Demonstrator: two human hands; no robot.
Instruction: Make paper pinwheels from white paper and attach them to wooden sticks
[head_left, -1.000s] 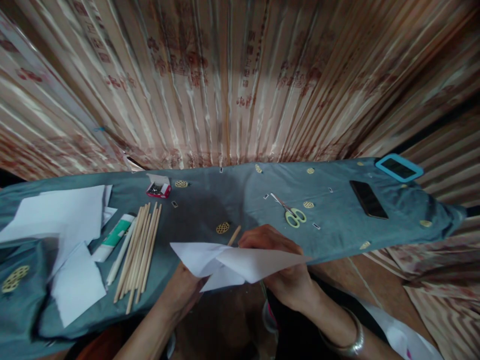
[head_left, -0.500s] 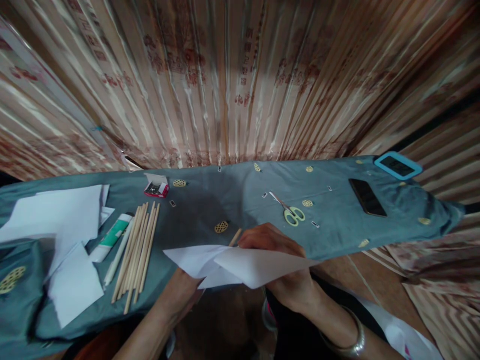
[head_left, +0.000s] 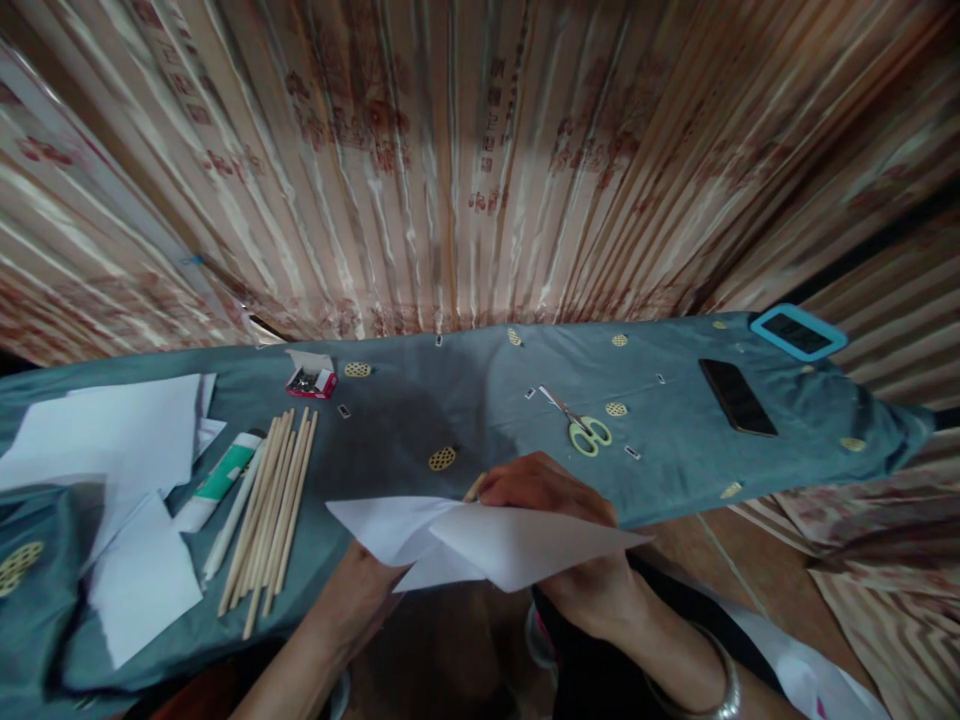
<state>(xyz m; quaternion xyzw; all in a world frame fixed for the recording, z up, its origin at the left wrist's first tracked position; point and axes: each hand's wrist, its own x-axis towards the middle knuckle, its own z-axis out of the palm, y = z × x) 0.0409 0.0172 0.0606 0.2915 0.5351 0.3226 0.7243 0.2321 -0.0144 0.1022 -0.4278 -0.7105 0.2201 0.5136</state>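
Note:
A white paper pinwheel (head_left: 517, 545) with folded, pointed blades is held up in front of me, near the table's front edge. My left hand (head_left: 379, 580) grips it from the lower left, with most of the fingers hidden behind the paper. Curled at its far right side, my right hand (head_left: 551, 485) is closed around a thin wooden stick (head_left: 475, 487), whose tip pokes out past the fingers. The blades cover where stick and paper meet, so I cannot tell whether they are joined.
On the table at left lie several wooden sticks (head_left: 274, 500), a white-and-green tube (head_left: 217, 482), a white stick-like item (head_left: 232, 518) and white paper sheets (head_left: 142, 425). Farther back stand an opened small box (head_left: 311, 378) of metal bits, scissors (head_left: 581, 425), a phone (head_left: 736, 397) and a blue-framed device (head_left: 799, 332).
The wooden stick's tip shows less beyond my right hand. The pinwheel is tilted slightly differently, its right point a little lower. Both hands keep their holds.

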